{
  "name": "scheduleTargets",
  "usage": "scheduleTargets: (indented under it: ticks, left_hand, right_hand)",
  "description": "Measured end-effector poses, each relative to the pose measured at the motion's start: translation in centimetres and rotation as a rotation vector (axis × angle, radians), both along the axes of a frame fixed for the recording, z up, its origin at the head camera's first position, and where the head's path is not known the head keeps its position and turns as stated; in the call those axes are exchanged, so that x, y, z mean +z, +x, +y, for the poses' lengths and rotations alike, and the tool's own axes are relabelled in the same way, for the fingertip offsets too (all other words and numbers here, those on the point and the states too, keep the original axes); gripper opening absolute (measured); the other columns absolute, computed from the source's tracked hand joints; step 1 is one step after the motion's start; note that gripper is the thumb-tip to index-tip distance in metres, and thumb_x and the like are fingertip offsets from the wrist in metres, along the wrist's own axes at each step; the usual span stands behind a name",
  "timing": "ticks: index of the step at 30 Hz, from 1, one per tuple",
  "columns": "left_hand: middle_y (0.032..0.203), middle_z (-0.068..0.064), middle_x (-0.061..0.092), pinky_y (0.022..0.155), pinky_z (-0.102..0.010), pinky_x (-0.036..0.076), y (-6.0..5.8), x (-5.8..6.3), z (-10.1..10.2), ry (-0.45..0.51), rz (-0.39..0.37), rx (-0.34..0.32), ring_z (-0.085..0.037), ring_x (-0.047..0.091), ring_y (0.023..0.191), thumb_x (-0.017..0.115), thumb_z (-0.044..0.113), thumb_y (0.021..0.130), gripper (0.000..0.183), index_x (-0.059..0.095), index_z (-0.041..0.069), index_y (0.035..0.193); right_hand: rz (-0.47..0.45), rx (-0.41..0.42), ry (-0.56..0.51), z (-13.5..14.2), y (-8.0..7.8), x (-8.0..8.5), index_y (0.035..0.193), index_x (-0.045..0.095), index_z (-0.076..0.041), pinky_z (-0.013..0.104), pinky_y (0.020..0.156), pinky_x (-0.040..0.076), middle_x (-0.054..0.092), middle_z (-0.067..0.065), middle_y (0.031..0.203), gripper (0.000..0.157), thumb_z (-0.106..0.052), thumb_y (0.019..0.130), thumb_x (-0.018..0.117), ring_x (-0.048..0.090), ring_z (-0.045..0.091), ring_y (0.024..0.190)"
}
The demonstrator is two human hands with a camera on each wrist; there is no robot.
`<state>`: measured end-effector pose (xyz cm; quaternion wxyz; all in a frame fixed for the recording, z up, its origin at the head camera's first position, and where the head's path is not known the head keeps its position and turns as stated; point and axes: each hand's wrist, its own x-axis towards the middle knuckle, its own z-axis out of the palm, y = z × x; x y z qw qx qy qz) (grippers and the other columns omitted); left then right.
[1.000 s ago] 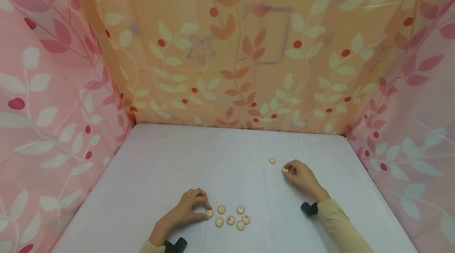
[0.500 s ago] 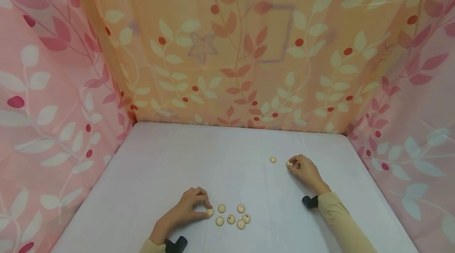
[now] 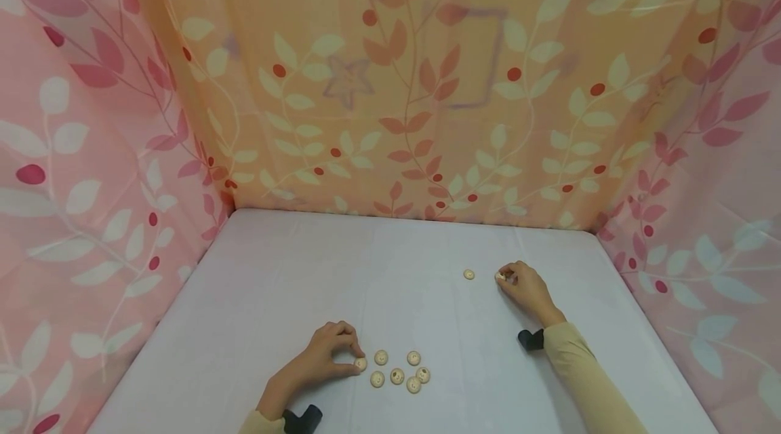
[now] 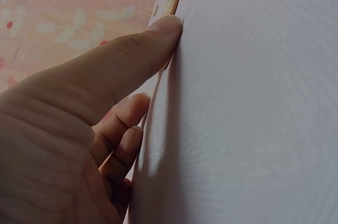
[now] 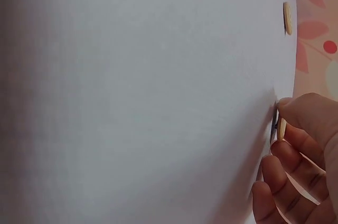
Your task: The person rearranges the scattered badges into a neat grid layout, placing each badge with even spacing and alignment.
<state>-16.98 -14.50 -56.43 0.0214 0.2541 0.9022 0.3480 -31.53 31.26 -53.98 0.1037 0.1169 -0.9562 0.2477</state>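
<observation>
Near the front of the table, my left hand point(image 3: 326, 352) pinches a round tan wooden button point(image 3: 361, 364) between thumb and fingertips. It stands at the left edge of a loose group of similar buttons, among them one button point(image 3: 397, 376) with a dark spot. In the left wrist view my thumb point(image 4: 132, 55) hides most of the pinched button. Farther back on the right, my right hand point(image 3: 527, 288) pinches another button point(image 5: 282, 129) just above the cloth, its shadow beside it. A single button point(image 3: 469, 274) lies flat to the left of that hand.
A white cloth covers the table point(image 3: 293, 264). Floral fabric point(image 3: 390, 115) encloses it at the back and both sides. Dark wrist mounts point(image 3: 531, 340) sit at both cuffs.
My right hand has moved away and to the right with its button, widening the distance from the single button. My left hand and the front group have stayed in place.
</observation>
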Motion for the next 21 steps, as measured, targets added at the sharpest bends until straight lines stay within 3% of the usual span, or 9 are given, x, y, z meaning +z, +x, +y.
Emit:
scheduleTargets:
  ticks: [21]
  left_hand:
    - [0.098,0.021,0.047,0.088,-0.042,0.031,0.09,0.15,-0.03,0.004,0.020,-0.003,-0.005,0.040,0.095,0.074,0.043,0.072,0.017,0.066,0.036,0.084]
  right_hand:
    - [0.005,-0.001,0.012,0.02,-0.18,-0.37,0.093,0.069,-0.006,0.028,0.057,0.038,0.059,0.004,0.082,0.020,-0.021,0.080,0.071,0.050,0.013,0.068]
